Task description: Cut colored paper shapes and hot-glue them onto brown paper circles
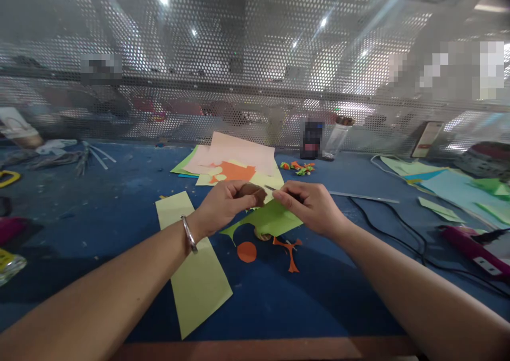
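Observation:
Near the centre of the table my left hand [227, 204], with a silver bangle at the wrist, pinches a small brown curved piece [258, 193] that looks like paper. My right hand [308, 204] is closed on a thin pointed metal tool [270, 187], its tip facing the brown piece. Most of that tool is hidden in the fingers. Just below both hands lies a green paper sheet [274, 220] with cut edges. An orange paper disc [247, 252] and an orange paper scrap [290, 252] rest closer to me. Under my left forearm is a pale yellow-green strip [199, 292].
Stacked coloured paper [239, 151] lies behind the hands, beside small orange and green pieces [298, 168]. At right are a magenta glue gun [476, 249], a black cable [382, 236] and more paper [454, 185]. A perforated metal screen [255, 58] closes the back.

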`<move>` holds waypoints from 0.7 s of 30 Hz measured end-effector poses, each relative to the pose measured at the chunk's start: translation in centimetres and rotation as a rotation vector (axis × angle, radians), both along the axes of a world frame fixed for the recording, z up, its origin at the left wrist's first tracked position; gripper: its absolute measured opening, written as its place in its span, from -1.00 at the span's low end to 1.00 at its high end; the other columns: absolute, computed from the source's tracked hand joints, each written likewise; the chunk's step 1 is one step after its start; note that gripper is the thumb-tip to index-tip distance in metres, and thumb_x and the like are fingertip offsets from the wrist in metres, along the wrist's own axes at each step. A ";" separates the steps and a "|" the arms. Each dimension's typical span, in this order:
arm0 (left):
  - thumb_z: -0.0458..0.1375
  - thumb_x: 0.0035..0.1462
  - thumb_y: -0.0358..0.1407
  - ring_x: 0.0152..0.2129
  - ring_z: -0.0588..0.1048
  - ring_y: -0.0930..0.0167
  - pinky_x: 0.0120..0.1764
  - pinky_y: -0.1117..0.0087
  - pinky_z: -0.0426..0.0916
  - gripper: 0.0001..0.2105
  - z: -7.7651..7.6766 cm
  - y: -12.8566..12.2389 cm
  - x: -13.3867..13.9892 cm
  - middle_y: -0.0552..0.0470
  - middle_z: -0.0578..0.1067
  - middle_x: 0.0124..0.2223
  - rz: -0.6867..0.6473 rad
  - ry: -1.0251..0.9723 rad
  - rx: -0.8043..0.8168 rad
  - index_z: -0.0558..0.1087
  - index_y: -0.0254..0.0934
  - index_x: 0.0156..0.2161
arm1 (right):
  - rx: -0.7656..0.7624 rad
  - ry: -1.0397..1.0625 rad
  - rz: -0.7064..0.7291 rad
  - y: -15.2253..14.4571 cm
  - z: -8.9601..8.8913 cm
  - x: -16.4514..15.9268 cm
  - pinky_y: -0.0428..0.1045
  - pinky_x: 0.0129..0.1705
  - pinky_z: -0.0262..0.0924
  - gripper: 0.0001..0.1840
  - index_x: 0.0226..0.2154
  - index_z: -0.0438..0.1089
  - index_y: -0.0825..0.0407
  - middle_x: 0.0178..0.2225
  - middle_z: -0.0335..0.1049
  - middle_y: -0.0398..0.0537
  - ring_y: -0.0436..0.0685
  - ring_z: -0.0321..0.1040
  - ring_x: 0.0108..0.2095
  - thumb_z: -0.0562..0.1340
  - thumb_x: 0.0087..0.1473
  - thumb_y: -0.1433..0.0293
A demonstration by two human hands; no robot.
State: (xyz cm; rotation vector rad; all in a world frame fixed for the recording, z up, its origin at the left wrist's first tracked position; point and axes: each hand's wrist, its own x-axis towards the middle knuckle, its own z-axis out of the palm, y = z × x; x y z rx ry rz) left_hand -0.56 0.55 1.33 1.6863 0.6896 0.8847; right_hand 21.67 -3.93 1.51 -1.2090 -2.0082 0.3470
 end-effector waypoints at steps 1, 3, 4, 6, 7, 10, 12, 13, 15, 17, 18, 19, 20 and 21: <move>0.26 0.09 -0.32 -0.33 0.52 0.43 -0.18 0.39 0.38 -0.91 0.2 0.3 -0.4 0.00 0.60 -0.31 0.034 0.042 0.003 0.59 -0.27 -0.29 | 0.003 0.009 -0.017 0.1 0.0 0.1 -0.05 -0.46 -0.05 -0.51 -0.51 0.29 0.03 -0.56 0.14 -0.20 -0.02 0.04 -0.51 0.12 0.31 0.05; 0.25 0.06 -0.33 -0.36 0.52 0.41 -0.24 0.40 0.38 -0.91 0.7 0.9 -1.3 -0.01 0.59 -0.34 0.069 0.160 0.010 0.58 -0.28 -0.32 | 0.008 0.017 -0.051 0.2 0.1 0.4 -0.05 -0.48 -0.06 -0.51 -0.50 0.29 0.03 -0.57 0.13 -0.20 -0.02 0.03 -0.53 0.12 0.30 0.04; 0.24 0.05 -0.34 -0.36 0.52 0.40 -0.26 0.41 0.38 -0.91 0.8 1.2 -1.8 -0.01 0.59 -0.33 0.035 0.221 -0.012 0.58 -0.28 -0.32 | 0.007 0.010 -0.068 0.3 0.1 0.6 -0.05 -0.49 -0.08 -0.51 -0.50 0.29 0.03 -0.58 0.12 -0.21 -0.03 0.03 -0.54 0.13 0.30 0.04; 0.23 0.04 -0.33 -0.40 0.53 0.40 -0.35 0.45 0.33 -0.90 0.9 1.9 -2.6 0.00 0.59 -0.36 -0.049 0.349 -0.042 0.57 -0.26 -0.32 | 0.002 -0.019 -0.097 0.5 0.0 0.9 -0.05 -0.50 -0.10 -0.52 -0.51 0.28 0.02 -0.59 0.11 -0.22 -0.03 0.01 -0.55 0.13 0.29 0.03; 0.24 0.02 -0.32 -0.44 0.51 0.41 -0.40 0.46 0.31 -0.88 0.8 2.1 -3.0 0.02 0.59 -0.39 -0.069 0.385 -0.050 0.56 -0.24 -0.29 | -0.001 -0.036 -0.107 0.7 0.0 1.0 -0.05 -0.50 -0.11 -0.51 -0.51 0.27 0.02 -0.59 0.10 -0.22 -0.03 0.01 -0.56 0.13 0.29 0.03; 0.24 0.02 -0.25 -0.58 0.44 0.42 -0.49 0.45 0.26 -0.77 0.5 2.6 -3.6 0.08 0.54 -0.49 -0.074 0.521 -0.015 0.56 -0.20 -0.17 | -0.018 -0.095 -0.120 1.0 -0.3 1.2 -0.04 -0.48 -0.11 -0.49 -0.52 0.24 0.01 -0.59 0.11 -0.22 -0.02 0.03 -0.56 0.12 0.27 -0.01; 0.25 0.02 -0.20 -0.63 0.41 0.41 -0.54 0.44 0.19 -0.78 0.6 2.7 -3.9 0.07 0.52 -0.51 -0.027 0.694 0.093 0.58 -0.19 -0.20 | -0.038 -0.128 -0.128 1.1 -0.4 1.3 -0.04 -0.48 -0.11 -0.47 -0.53 0.22 0.01 -0.60 0.11 -0.22 -0.02 0.03 -0.56 0.12 0.26 -0.04; 0.27 0.00 -0.18 -0.63 0.41 0.40 -0.55 0.43 0.15 -0.79 0.7 2.7 -4.0 0.06 0.52 -0.51 0.024 0.783 0.173 0.59 -0.19 -0.24 | -0.046 -0.140 -0.133 1.2 -0.5 1.3 -0.04 -0.48 -0.12 -0.47 -0.53 0.22 0.00 -0.60 0.11 -0.22 -0.02 0.03 -0.56 0.12 0.26 -0.05; 0.30 -0.02 -0.13 -0.59 0.41 0.36 -0.54 0.41 0.07 -0.77 1.0 2.5 -4.0 0.03 0.53 -0.49 0.163 0.920 0.344 0.60 -0.17 -0.27 | -0.048 -0.144 -0.147 1.2 -0.4 1.3 -0.03 -0.48 -0.12 -0.47 -0.53 0.22 0.00 -0.60 0.11 -0.23 -0.02 0.04 -0.56 0.12 0.25 -0.04; 0.32 -0.02 -0.09 -0.56 0.41 0.33 -0.52 0.39 0.01 -0.73 1.1 2.3 -3.8 0.00 0.52 -0.48 0.289 0.996 0.482 0.61 -0.16 -0.22 | -0.036 -0.127 -0.162 1.2 -0.3 1.3 -0.03 -0.48 -0.11 -0.49 -0.51 0.26 0.01 -0.60 0.14 -0.22 -0.02 0.05 -0.57 0.14 0.24 -0.04; 0.31 0.01 -0.07 -0.55 0.41 0.32 -0.51 0.38 0.01 -0.72 1.1 2.2 -3.6 -0.01 0.53 -0.47 0.330 1.001 0.527 0.60 -0.15 -0.19 | -0.029 -0.113 -0.173 1.2 -0.3 1.4 -0.03 -0.48 -0.10 -0.50 -0.50 0.29 0.01 -0.60 0.17 -0.21 -0.02 0.06 -0.57 0.15 0.24 -0.04; 0.28 0.05 -0.06 -0.54 0.41 0.32 -0.50 0.38 0.01 -0.72 1.0 2.0 -3.3 -0.02 0.53 -0.46 0.350 0.981 0.554 0.60 -0.16 -0.19 | -0.021 -0.100 -0.187 1.2 -0.2 1.4 -0.03 -0.48 -0.10 -0.50 -0.49 0.32 0.02 -0.59 0.20 -0.20 -0.01 0.07 -0.57 0.15 0.24 -0.04; 0.24 0.11 -0.06 -0.54 0.41 0.32 -0.49 0.38 0.03 -0.74 0.9 1.8 -3.0 -0.03 0.54 -0.44 0.349 0.922 0.564 0.59 -0.17 -0.21 | -0.014 -0.088 -0.201 1.2 -0.2 1.4 -0.03 -0.48 -0.09 -0.50 -0.47 0.34 0.02 -0.59 0.22 -0.20 -0.01 0.08 -0.57 0.15 0.23 -0.04; 0.17 0.19 -0.04 -0.53 0.42 0.34 -0.48 0.38 0.08 -0.72 0.8 1.7 -2.6 -0.05 0.56 -0.39 0.331 0.825 0.547 0.58 -0.19 -0.24 | -0.008 -0.079 -0.215 1.2 -0.2 1.5 -0.04 -0.49 -0.08 -0.50 -0.46 0.36 0.02 -0.59 0.24 -0.19 -0.01 0.09 -0.57 0.16 0.23 -0.05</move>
